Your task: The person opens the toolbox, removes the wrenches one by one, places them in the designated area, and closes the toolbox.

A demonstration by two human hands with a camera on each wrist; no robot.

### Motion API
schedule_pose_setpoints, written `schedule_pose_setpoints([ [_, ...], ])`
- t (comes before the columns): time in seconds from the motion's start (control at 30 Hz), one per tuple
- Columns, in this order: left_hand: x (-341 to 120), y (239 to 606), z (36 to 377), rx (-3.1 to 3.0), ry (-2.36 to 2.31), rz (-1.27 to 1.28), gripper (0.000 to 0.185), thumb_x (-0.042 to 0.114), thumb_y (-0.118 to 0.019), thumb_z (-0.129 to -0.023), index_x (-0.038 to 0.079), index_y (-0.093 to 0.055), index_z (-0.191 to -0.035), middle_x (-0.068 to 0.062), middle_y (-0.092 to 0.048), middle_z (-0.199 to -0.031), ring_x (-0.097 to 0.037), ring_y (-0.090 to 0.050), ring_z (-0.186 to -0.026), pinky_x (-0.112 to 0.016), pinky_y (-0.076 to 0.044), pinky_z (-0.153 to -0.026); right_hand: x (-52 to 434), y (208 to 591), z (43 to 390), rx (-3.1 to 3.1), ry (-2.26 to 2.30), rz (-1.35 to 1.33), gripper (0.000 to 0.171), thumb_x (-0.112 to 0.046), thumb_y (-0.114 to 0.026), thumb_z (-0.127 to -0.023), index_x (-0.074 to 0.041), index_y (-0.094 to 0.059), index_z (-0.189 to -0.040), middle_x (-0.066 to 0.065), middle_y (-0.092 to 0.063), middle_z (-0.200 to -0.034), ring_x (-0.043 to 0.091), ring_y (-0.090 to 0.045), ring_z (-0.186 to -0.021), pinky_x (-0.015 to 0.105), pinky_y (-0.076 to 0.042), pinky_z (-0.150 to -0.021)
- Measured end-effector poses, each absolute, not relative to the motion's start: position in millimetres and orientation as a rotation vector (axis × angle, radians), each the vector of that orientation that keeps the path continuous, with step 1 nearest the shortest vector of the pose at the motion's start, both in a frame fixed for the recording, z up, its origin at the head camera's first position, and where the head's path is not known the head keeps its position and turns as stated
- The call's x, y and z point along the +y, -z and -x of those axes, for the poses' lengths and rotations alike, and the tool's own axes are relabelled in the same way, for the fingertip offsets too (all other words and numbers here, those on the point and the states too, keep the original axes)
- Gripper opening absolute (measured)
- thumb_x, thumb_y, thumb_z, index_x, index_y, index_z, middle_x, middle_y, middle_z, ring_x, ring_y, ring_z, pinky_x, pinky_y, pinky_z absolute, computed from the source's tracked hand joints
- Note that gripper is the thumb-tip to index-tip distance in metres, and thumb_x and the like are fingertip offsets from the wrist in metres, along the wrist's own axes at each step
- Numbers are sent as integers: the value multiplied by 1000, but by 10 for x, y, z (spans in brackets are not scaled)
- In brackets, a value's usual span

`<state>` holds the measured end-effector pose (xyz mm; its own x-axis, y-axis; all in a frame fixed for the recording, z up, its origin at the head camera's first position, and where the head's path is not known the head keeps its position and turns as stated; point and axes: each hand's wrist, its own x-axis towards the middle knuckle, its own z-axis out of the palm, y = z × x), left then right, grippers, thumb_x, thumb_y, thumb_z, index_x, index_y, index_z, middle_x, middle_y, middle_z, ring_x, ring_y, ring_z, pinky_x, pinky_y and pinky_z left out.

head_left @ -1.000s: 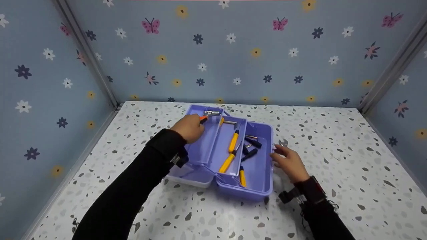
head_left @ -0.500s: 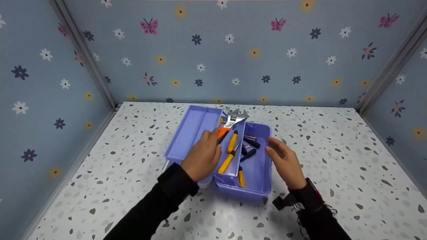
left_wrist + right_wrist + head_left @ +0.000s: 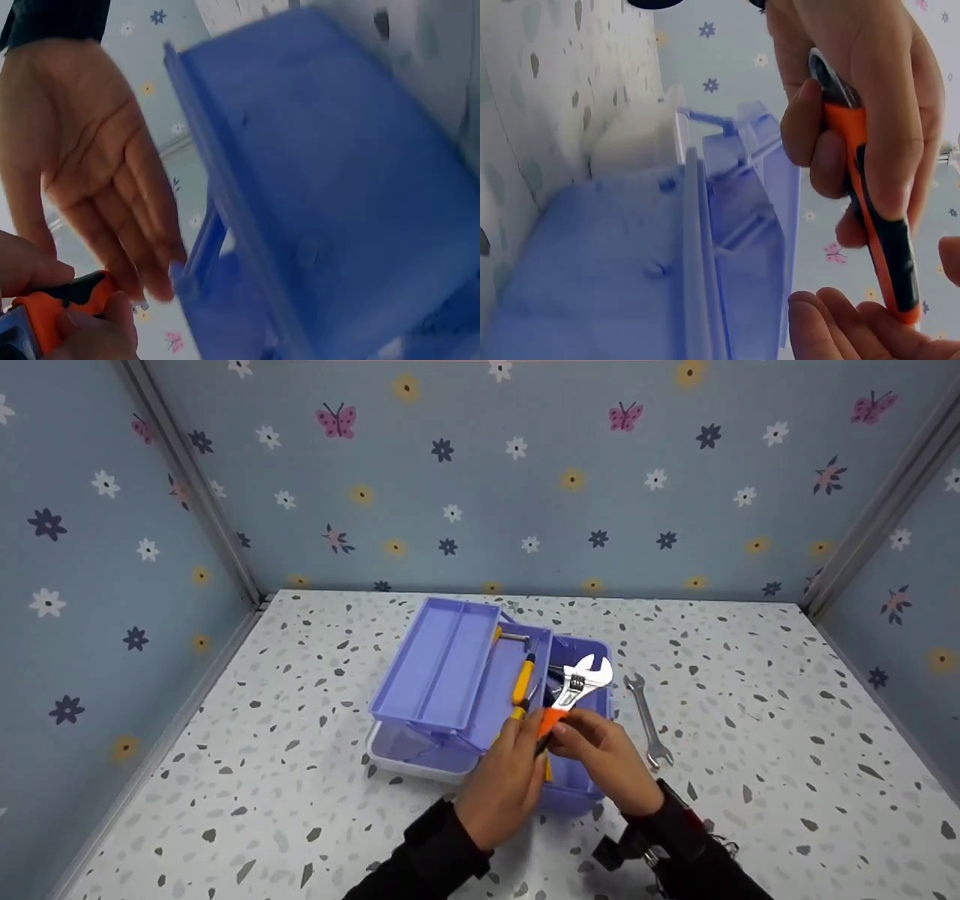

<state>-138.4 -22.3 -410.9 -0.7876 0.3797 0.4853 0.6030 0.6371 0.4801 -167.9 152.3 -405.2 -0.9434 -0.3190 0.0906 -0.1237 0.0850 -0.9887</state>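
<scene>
Speckled tbl (image 3: 750, 769) — blue wall (image 3: 525, 564) behind w/ flowers (image 3: 572, 480) (& pink butterflies (image 3: 625, 417)).

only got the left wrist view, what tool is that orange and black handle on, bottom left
Observer: An adjustable wrench; the head view shows its silver head, with the worm screw below the opening.
Operator: ok anything lying loose on the table
Observer: Yes, a double open-ended wrench lies to the right of the purple toolbox.
Operator: and any tools inside the box
Observer: Yes, the head view shows yellow-handled tools in its middle tray.
</scene>
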Motion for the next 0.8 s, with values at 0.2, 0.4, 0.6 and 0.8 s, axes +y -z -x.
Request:
schedule_pose_setpoints([
  [0.2, -83, 4229, 1318, -2496, 886, 734, 51, 6, -53, -97, -7, -37, -145, -16, -53, -115, -20, -56, -98, -32, -54, -85, 1445, 4118, 1664, 2142, 2051, 365, 32, -15, -50, -102, 12, -57, -119, 7, -69, -102, 14, -68, -95, 32, -57, -88],
  [0.4, -64, 4299, 1309, -2488, 871, 736, 52, 7, -53, -97, -8, -38, -144, -15, -53, -113, -18, -56, -96, -31, -53, -86, 1415, 4137, 1652, 2146, 2068, 291, 33, -15, -48, -103, 14, -58, -117, 3, -68, -95, 12, -67, -90, 30, -56, -86],
  [0.6, -140, 4242, 1327, -2501, 953, 792, 52, 15, -53, -98, -3, -40, -145, -12, -55, -114, -14, -55, -88, -27, -52, -78, 1445, 4106, 1661, 2132, 2042, 274, 32, -15, -48, -103, 12, -60, -113, -1, -69, -93, 12, -67, -89, 30, -55, -87],
  [0.8, -250, 4136, 1341, -2501, 1066, 823, 54, 22, -53, -100, -1, -39, -146, -11, -62, -118, -11, -59, -80, -21, -51, -69, 1528, 4049, 1671, 2011, 2067, 311, 31, -19, -48, -103, 9, -58, -114, -1, -70, -96, 12, -68, -89, 30, -56, -86],
])
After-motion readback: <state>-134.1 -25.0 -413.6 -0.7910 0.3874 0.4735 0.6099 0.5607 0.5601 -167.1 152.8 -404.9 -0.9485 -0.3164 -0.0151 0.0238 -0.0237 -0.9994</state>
